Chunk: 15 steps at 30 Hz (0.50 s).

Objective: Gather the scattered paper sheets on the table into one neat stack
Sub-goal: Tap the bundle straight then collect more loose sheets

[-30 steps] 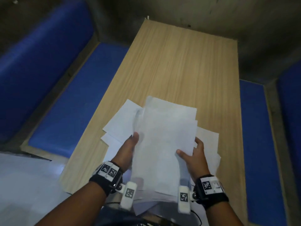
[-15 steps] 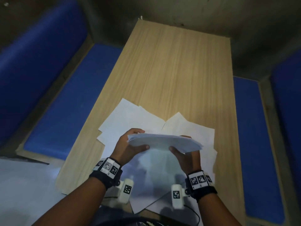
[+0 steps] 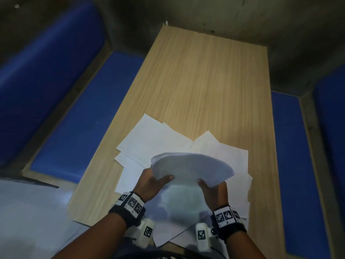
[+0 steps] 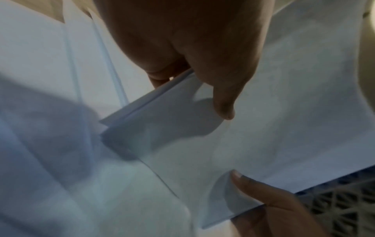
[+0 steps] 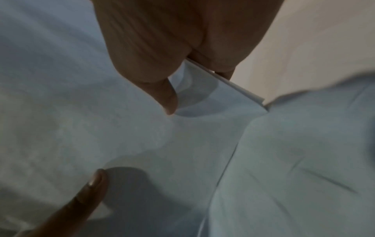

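Your left hand (image 3: 151, 184) and right hand (image 3: 214, 191) each pinch a side of a bowed bundle of white paper sheets (image 3: 192, 169), thumbs on top, above loose white sheets (image 3: 153, 139) overlapping on the near end of the long light-wood worktop (image 3: 205, 81). Blue padded benches (image 3: 78, 116) flank it; a dark wall (image 3: 214, 17) lies beyond.

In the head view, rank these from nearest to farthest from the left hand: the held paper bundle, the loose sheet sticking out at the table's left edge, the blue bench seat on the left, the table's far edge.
1. Held paper bundle: gripped by the left hand, on its right.
2. Loose sheet: just left of the hand, flat on the table.
3. Blue bench seat: farther left, off the table.
4. Table's far edge: straight ahead, farthest.
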Motion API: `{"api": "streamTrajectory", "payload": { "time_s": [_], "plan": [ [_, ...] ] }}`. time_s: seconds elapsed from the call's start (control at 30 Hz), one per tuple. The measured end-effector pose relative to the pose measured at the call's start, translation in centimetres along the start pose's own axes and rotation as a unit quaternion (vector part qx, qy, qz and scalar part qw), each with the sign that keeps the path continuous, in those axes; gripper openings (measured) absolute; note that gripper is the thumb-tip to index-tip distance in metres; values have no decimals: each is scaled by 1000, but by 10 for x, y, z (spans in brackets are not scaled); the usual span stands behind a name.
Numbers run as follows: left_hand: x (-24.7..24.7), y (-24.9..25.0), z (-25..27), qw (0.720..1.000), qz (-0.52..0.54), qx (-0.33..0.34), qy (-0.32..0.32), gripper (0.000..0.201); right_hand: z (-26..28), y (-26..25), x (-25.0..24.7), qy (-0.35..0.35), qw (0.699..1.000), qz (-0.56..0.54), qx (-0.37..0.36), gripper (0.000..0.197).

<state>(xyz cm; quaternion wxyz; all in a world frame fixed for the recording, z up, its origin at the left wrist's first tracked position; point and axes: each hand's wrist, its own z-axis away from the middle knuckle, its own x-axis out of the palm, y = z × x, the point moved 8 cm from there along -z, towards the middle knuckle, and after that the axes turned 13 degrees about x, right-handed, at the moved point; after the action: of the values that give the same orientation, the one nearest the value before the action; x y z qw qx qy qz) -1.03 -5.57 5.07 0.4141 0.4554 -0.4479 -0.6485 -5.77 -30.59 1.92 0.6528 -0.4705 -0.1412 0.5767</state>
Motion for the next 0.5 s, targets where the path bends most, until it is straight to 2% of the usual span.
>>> {"api": "streamTrajectory", "payload": {
  "time_s": [0.03, 0.1, 0.17, 0.23, 0.33, 0.37, 0.43, 0.5],
  "plan": [
    [0, 3, 1, 1000, -5, 5, 6, 34, 1, 1, -1, 9, 1000, -2, -1, 24],
    [-4, 7, 4, 999, -25, 15, 19, 16, 6, 1, -7, 32, 999, 22, 18, 25],
    [-5, 10, 8, 999, -30, 24, 12, 17, 11, 4, -9, 39, 997, 46, 50, 29],
    [-6, 1, 12, 1000, -13, 4, 11, 14, 15, 2, -1, 15, 999, 24, 30, 25],
    [-7, -21, 15, 1000, 2, -30, -3, 42, 13, 7, 11, -12, 1000, 7, -5, 31],
    [-12, -22, 15, 999, -1, -36, 7, 43, 11, 3, 14, -25, 999, 23, -15, 29],
    [-26, -11, 14, 999, -14, -12, 35, 39, 2, -8, 21, -62, 992, 102, -29, 22],
    [-53, -4, 13, 996, -22, -9, 88, 23, -7, -26, 30, -121, 976, 172, -48, 29]
  ]
}}
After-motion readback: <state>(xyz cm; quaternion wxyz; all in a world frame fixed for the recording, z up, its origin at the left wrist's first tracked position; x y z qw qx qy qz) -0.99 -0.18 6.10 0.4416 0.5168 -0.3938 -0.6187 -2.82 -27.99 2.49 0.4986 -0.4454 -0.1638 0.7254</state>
